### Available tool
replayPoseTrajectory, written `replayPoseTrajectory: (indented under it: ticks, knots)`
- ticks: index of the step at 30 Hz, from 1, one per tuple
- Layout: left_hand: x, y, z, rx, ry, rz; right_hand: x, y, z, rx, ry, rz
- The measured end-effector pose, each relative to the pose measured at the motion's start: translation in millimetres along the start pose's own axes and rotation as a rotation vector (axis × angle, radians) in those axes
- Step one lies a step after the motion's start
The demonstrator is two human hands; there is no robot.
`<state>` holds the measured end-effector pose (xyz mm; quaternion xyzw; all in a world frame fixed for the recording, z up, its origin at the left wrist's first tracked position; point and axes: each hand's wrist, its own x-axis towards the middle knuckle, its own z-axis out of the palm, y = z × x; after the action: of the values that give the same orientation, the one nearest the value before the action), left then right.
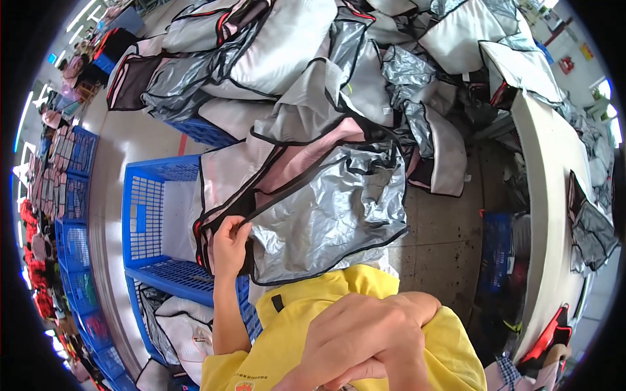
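In front of me lies a floppy foil-lined fabric bag [326,208], with a silver sheet, pale pink and grey panels, and black edging. My left hand [232,242] pinches its black-trimmed edge at the near left, thumb and fingertips together. Close to the camera, my right hand [372,332] is raised over my yellow shirt, with the arm bent. Its fingers curl inward and look closed; whatever they hold, if anything, is hidden. The right hand is apart from the bag.
A blue plastic crate [145,215] stands left of the bag, above another crate holding folded pieces. Similar silver and white bags [280,52] are heaped at the far side. A pale panel [531,228] rises at right. Blue crates [75,254] line the far left.
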<state>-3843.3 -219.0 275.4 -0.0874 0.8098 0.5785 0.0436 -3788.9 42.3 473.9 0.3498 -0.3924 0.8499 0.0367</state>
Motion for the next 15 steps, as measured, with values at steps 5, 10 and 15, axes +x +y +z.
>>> replayPoseTrajectory:
  ticks: [5, 10, 15]
  knots:
    - [-1.3, -0.5, 3.1, 0.011, 0.033, 0.002, 44.9, -38.8, 10.0, 0.269, 0.231, 0.282]
    - [2.6, -5.4, -1.4, 0.056, 0.157, 0.058, 51.8, -33.2, -1.1, 0.224, 0.035, 0.113]
    - [-3.6, -7.0, -50.5, 0.057, 0.297, 0.142, 17.5, -13.0, -26.7, 0.017, 0.005, -0.075]
